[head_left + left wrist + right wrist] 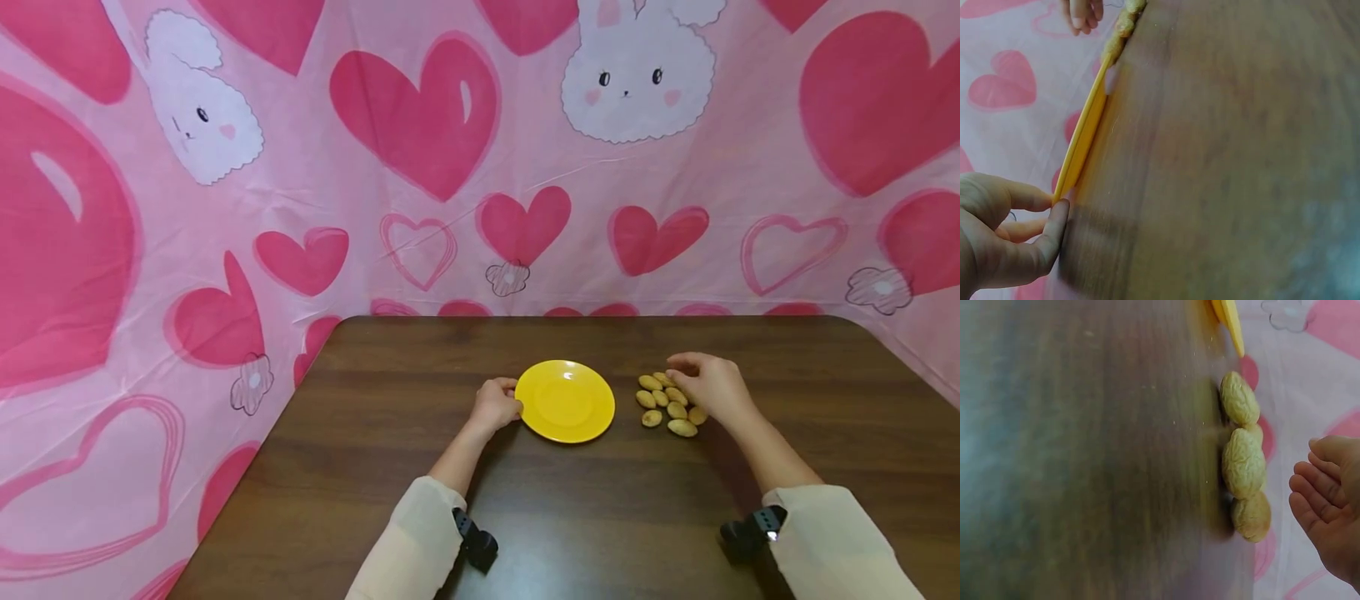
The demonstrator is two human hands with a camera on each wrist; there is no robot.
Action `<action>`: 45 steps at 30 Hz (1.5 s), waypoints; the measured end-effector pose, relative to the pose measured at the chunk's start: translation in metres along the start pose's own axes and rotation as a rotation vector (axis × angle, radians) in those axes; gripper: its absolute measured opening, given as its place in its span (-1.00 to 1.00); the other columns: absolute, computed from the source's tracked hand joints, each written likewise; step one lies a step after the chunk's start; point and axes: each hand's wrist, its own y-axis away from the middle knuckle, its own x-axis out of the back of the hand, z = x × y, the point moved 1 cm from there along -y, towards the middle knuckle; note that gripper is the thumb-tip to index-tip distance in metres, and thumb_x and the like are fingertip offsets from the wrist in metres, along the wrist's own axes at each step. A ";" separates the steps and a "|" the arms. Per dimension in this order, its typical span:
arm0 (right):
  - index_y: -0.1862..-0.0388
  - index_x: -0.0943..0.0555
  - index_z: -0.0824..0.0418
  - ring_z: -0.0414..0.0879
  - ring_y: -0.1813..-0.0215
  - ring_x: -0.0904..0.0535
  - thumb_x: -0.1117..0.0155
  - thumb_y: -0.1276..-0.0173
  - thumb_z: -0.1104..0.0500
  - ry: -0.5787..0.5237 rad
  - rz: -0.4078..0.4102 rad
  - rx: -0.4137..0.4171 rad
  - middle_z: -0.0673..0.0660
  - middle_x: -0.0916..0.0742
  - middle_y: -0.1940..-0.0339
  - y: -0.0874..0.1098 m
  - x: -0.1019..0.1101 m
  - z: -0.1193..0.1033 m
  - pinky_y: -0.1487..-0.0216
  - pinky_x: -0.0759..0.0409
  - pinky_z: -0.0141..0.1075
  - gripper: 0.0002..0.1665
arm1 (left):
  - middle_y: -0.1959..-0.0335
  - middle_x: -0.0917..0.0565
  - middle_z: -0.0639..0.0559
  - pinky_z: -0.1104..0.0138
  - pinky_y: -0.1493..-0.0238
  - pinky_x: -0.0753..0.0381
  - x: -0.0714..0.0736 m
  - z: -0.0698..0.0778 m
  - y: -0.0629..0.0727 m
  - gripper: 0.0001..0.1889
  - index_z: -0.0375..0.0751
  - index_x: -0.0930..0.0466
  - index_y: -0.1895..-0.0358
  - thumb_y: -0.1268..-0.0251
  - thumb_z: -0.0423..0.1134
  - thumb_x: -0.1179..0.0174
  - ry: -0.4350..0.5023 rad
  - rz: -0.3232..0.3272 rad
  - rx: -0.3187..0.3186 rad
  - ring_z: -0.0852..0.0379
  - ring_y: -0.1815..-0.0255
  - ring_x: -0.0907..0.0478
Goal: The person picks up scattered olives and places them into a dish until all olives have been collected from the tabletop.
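Observation:
My left hand (495,406) pinches the left rim of a round, shiny yellow plate (564,402). In the left wrist view, the thumb and fingers (1054,234) meet at the plate's near edge, and the plate (1082,134) shows side-on as a thin strip. Right of the plate lies a loose group of several small, wrinkled, yellowish oval pieces (677,411). My right hand (712,385) hovers over the group's right side with loosely bent fingers. The right wrist view shows this hand (1329,494) holding nothing, apart from the wrinkled oval pieces (1244,464).
Both hands work over a dark brown wooden table (600,517) with rounded far corners. Behind it and along the left hangs a pink cloth (420,250) printed with hearts and rabbits. A black wrist camera (476,540) sits at the left cuff, another wrist camera (750,533) at the right.

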 end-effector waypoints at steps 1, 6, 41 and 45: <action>0.07 -0.59 0.42 0.21 0.20 -0.58 -0.20 -0.29 0.19 -0.006 -0.017 -0.020 0.35 -0.67 0.20 -0.002 -0.001 0.002 0.28 -0.56 -0.01 -0.66 | 0.38 -0.57 -0.10 0.30 0.41 -0.64 0.000 0.000 0.000 -0.54 -0.48 -0.50 -0.05 0.06 -0.63 -0.14 0.002 -0.002 0.001 0.11 0.45 -0.53; 0.06 -0.57 0.44 0.20 0.18 -0.56 -0.18 -0.29 0.18 -0.014 -0.104 -0.086 0.34 -0.67 0.20 -0.011 -0.006 0.014 0.24 -0.53 -0.03 -0.64 | 0.38 -0.55 -0.09 0.30 0.40 -0.64 0.000 0.000 0.000 -0.54 -0.47 -0.50 -0.05 0.05 -0.62 -0.14 0.008 -0.008 0.003 0.11 0.45 -0.52; 0.15 -0.60 0.44 0.20 0.17 -0.47 -0.19 -0.26 0.15 -0.040 -0.185 -0.237 0.32 -0.65 0.26 -0.024 -0.022 0.020 0.11 -0.43 0.04 -0.65 | 0.34 -0.55 -0.10 0.32 0.38 -0.64 0.002 0.000 0.001 -0.55 -0.43 -0.51 -0.06 0.01 -0.62 -0.15 0.048 -0.001 0.040 0.10 0.39 -0.55; 0.15 -0.59 0.43 0.17 0.21 -0.50 -0.18 -0.26 0.15 -0.041 -0.124 -0.219 0.32 -0.66 0.27 -0.024 -0.024 0.019 0.15 -0.46 0.00 -0.65 | 0.34 -0.55 -0.09 0.33 0.38 -0.64 0.002 0.001 0.001 -0.55 -0.42 -0.51 -0.06 0.01 -0.61 -0.15 0.039 0.007 0.046 0.10 0.38 -0.55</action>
